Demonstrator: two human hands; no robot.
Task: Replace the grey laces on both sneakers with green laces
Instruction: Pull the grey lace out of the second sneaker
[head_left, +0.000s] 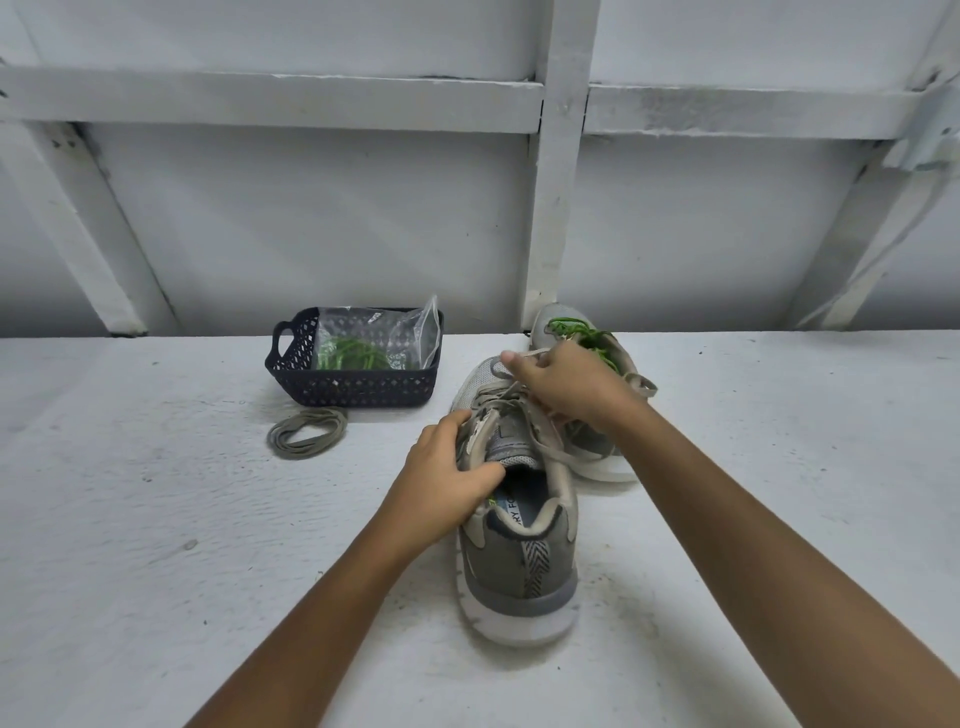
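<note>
A grey sneaker (519, 561) stands in front of me, heel toward me, with grey laces (493, 397) threaded through it. My left hand (447, 473) grips its collar on the left side, thumb at the opening. My right hand (561, 387) pinches a grey lace end over the toe area. Behind it a second grey sneaker (597, 457) lies partly hidden by my right hand, with green laces (574, 328) in it. A coil of loose grey lace (307, 432) lies on the white surface to the left.
A dark perforated basket (358, 387) stands at the back left, holding a clear plastic bag (384, 332) with green laces (353, 356) inside. A white framed wall (556, 208) rises right behind the surface.
</note>
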